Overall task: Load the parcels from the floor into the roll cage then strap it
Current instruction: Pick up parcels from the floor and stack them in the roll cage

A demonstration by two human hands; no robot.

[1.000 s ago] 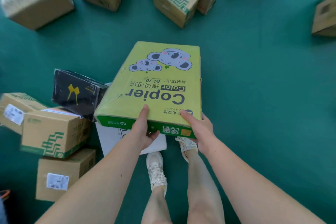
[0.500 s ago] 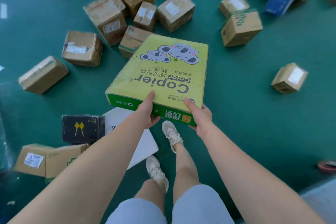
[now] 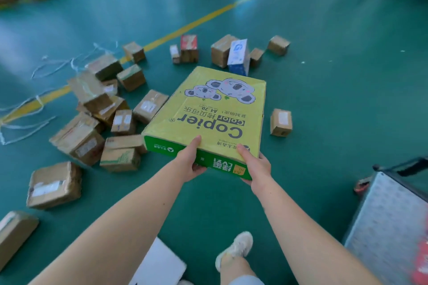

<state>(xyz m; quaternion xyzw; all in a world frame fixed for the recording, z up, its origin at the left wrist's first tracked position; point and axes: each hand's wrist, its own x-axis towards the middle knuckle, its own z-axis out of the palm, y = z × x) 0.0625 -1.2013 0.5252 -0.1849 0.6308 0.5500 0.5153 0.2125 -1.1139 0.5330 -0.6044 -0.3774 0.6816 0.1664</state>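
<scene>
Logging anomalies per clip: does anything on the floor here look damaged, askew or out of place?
Yes. Loose white cord lies tangled across the floor at left, and the brown parcel at lower left looks crumpled. The held Copier paper box looks intact.

The copier box (image 3: pixel 208 118) reads to me as printed cardboard: yellow-green, matt, its top faintly creased and dented along the edges. The parcels (image 3: pixel 78 139) are plain brown cardboard, rough-looking, and several are wrapped in clear tape that shines, with white paper labels stuck on. The floor (image 3: pixel 324 90) is a smooth green coating, glossy enough to throw back pale patches of light. The yellow line (image 3: pixel 208 12) on it looks painted. The roll cage base (image 3: pixel 391 222) is grey metal with a fine embossed pattern — dull, not polished. The shoe (image 3: pixel 236 246) looks like pale cloth.
</scene>
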